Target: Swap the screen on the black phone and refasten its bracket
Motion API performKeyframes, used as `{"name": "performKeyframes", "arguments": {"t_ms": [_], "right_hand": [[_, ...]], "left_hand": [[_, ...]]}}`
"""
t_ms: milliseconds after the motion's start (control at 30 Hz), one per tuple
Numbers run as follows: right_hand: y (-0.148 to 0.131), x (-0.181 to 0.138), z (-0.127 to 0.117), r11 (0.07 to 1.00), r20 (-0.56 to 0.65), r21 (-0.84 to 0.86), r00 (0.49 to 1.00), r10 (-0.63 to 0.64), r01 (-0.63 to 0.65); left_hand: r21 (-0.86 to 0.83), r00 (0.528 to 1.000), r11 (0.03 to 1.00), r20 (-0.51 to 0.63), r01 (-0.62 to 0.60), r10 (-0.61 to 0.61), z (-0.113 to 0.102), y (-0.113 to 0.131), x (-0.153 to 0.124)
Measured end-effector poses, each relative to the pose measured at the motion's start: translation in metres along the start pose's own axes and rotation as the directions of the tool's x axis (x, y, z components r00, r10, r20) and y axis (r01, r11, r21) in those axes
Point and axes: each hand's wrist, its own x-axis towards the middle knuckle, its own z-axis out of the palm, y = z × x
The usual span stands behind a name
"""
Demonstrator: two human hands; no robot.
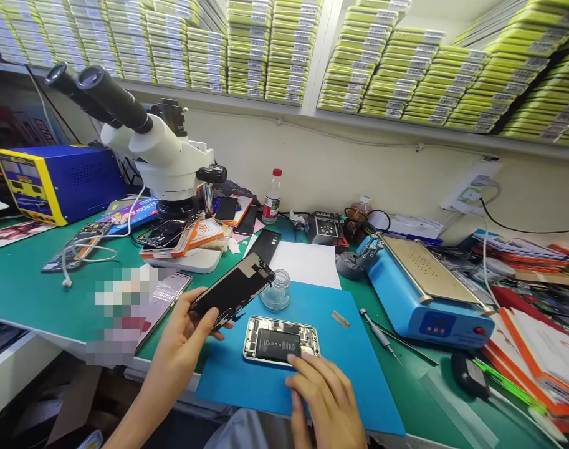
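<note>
A phone screen is held lifted and tilted by the left hand, the fingers closed around its lower edge. The opened phone body lies flat on the blue mat, its battery and boards facing up, and is pressed at its near edge by the fingertips of the right hand — a flat, open hand that grips nothing.

The step in hand looks best done with the screen kept low and close to the body, so that any ribbon cable between the two is not strained; the body should be kept pinned flat.

Whether a cable joins them cannot be made out. A patch left of the hand is blurred out, and the small parts inside the body are too fine to tell.
</note>
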Motion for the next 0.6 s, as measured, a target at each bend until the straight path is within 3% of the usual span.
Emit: {"name": "performKeyframes", "arguments": {"t_ms": [200, 600], "right_hand": [[0.008, 0.034, 0.029, 0.998, 0.068, -0.019, 0.996, -0.06, 0.061], [0.01, 0.034, 0.037, 0.999, 0.102, -0.033, 0.994, -0.027, 0.031]], "left_hand": [[-0.05, 0.995, 0.999, 0.096, 0.005, -0.001, 0.014, -0.017, 0.015], [-0.06, 0.979, 0.989, 0.16, 0.138, -0.127, 0.012, -0.029, 0.018]]}}
